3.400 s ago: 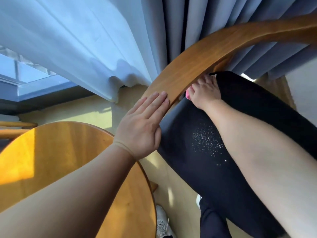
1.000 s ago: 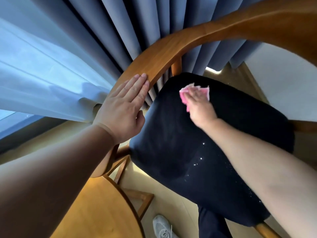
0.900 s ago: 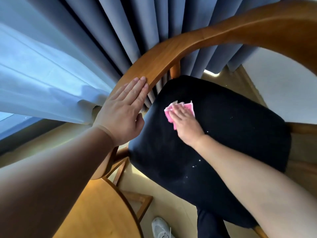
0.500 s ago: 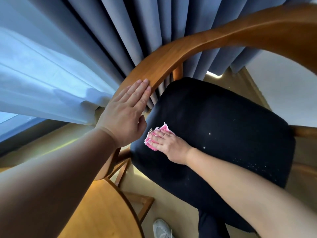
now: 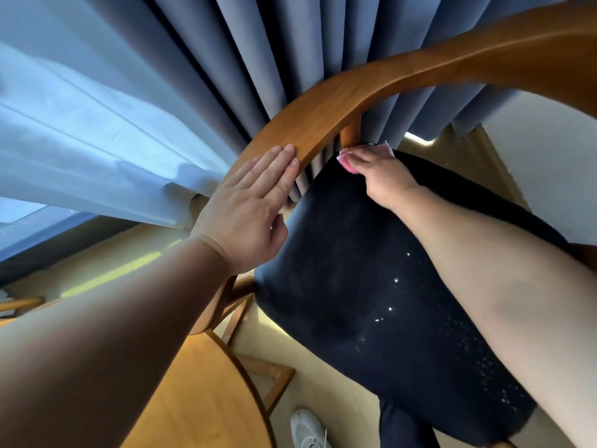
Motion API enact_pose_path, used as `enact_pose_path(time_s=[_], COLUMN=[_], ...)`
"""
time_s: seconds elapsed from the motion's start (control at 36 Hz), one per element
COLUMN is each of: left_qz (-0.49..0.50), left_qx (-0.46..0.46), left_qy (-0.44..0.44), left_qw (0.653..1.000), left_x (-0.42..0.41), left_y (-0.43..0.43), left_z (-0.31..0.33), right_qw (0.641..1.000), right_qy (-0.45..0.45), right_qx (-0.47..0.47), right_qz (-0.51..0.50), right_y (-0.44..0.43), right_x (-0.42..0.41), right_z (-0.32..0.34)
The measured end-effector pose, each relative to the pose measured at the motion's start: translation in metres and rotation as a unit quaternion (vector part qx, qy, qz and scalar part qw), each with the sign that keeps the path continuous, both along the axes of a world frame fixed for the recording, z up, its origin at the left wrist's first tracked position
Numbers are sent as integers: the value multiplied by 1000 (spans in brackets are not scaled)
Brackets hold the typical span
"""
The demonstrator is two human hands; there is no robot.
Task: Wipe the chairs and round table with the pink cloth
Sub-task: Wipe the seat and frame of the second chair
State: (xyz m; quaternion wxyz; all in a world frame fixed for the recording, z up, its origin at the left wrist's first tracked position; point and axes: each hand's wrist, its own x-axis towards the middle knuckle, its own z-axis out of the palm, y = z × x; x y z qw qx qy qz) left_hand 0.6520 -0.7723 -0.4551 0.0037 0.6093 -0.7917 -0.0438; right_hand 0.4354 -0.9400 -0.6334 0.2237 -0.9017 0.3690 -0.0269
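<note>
Head view: the right hand (image 5: 384,179) presses the cloth (image 5: 346,163) under flat fingers at the back edge of the seat (image 5: 339,270), just under the rail (image 5: 355,88). The left hand (image 5: 245,215) lies straight-fingered on that rail, holding nothing. White specks behind the right wrist suggest this 1 chair is part-wiped, and the table (image 5: 200,399) probably still waits. Curtains (image 5: 290,43) hang beyond the fingertips.

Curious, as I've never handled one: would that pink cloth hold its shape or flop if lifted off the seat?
Probably floppy: the pink cloth bunches under the right hand, one corner poking out. Likely light, as it looks thin. It may drag on the black seat, which looks like fabric.
</note>
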Motion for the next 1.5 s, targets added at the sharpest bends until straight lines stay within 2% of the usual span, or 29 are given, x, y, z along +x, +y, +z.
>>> enact_pose_path(time_s=[0.06,0.14,0.25,0.39,0.53,0.67,0.83,1.03,1.08,1.14,1.25,1.44,1.5], left_qz=[2,1,1,0,2,7,16,-18,-60,-88,-45,71,111], left_qx=[3,7,9,13,18,14,24,5,0,39,237,363,365], left_qy=[-1,-5,-7,-12,-15,-17,-46,-135,-118,-77,-68,23,58], left_qw=[1000,1000,1000,1000,1000,1000,999,991,991,992,968,929,923], left_x=[1,1,1,0,0,-4,-7,-16,-26,-43,-67,-93,-99], left_y=[0,0,0,0,0,0,0,14,24,41,89,130,137], left_z=[0,0,0,1,-2,1,1,-1,-5,-10,-38,-104,-116], right_qw=[1000,999,998,987,948,909,896,914,917,915,909,907,916], right_qy=[-20,1,-21,-43,49,123,182,127,124,121,100,50,14], right_qx=[-5,2,-23,-10,-62,-119,-118,-130,-125,-119,-97,-78,-76], right_qz=[-21,-37,47,154,307,381,388,362,357,366,392,412,393], right_y=[12,33,87,189,253,266,278,292,295,293,276,242,220], right_x=[5,16,42,47,11,-17,-34,-61,-65,-72,-93,-119,-127], right_z=[-7,-3,3,6,7,7,12,10,9,9,8,-2,-3])
